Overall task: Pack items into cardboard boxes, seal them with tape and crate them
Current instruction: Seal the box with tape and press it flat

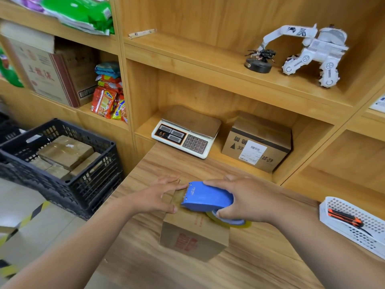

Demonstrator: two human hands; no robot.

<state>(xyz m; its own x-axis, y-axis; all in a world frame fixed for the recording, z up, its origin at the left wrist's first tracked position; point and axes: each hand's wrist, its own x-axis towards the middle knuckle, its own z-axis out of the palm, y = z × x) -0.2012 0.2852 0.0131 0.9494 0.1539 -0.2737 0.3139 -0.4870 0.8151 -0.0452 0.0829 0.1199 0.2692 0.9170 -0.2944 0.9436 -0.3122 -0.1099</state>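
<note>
The right hand (248, 200) grips the blue tape dispenser (205, 197) atop the cardboard box (191, 236); the left hand (160, 195), fingers straight, presses the box's top.

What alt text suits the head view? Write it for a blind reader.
A right hand holds a blue tape dispenser on a small cardboard box on a wooden counter; the left hand rests on it. A black crate of taped boxes stands left.

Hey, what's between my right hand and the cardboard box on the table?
The blue tape dispenser: the right hand grips it on top of the cardboard box, in the head view.
</note>
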